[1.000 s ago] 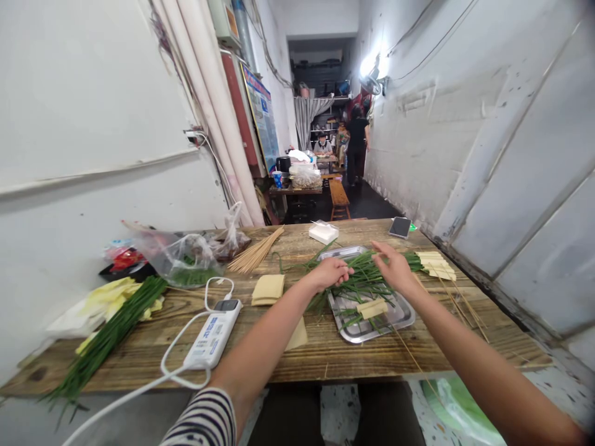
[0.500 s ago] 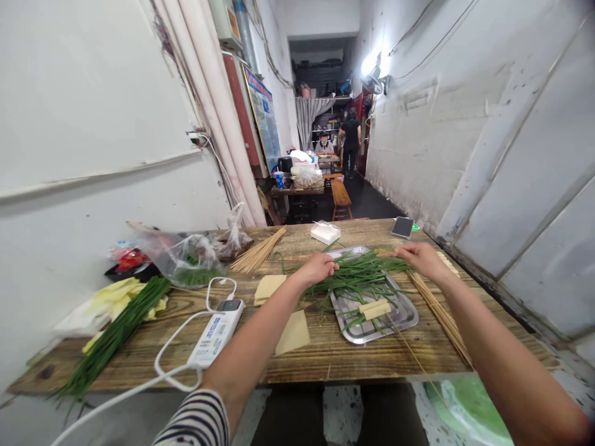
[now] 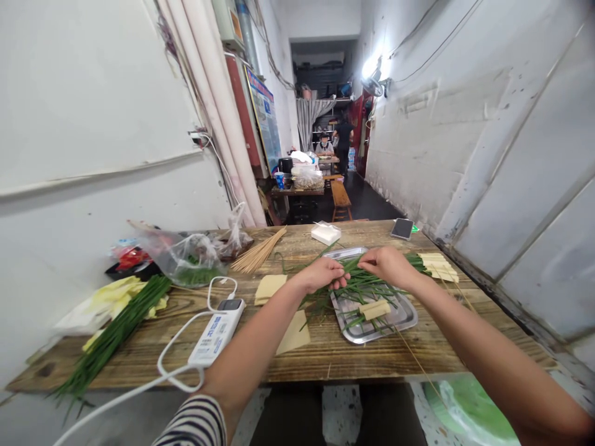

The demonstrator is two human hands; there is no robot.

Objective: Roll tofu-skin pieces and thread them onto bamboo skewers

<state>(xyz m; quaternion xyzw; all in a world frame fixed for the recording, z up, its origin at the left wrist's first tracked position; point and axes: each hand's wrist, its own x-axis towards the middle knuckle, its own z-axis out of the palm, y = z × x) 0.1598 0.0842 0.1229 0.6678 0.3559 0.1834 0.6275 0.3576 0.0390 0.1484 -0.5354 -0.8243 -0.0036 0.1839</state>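
Note:
A pile of long green chives [image 3: 372, 282] lies across a metal tray [image 3: 409, 317]. My left hand [image 3: 325, 274] is at the pile's left end, fingers curled and closed on some chives. Close beside it on the right, my right hand [image 3: 387, 265] pinches chives between thumb and fingertips. Pale yellow rolls with chives inside [image 3: 374, 309] rest on the tray's near part, with a thin skewer sticking out towards me. Left of the tray lie a single thin yellowish sheet [image 3: 294, 333] and a small stack of such sheets [image 3: 269, 288].
More skewered rolls [image 3: 438, 266] lie at the right. Bamboo skewers [image 3: 260, 249], a white box [image 3: 326, 232] and a phone [image 3: 402, 228] sit farther back. A power strip [image 3: 217, 334], another chive bunch [image 3: 118, 331] and plastic bags [image 3: 195, 254] are leftward. Two people are at the back.
My right hand has moved left, from the pile's right end to near my left hand. My left hand has shifted slightly right. The standing person at the back has moved a little.

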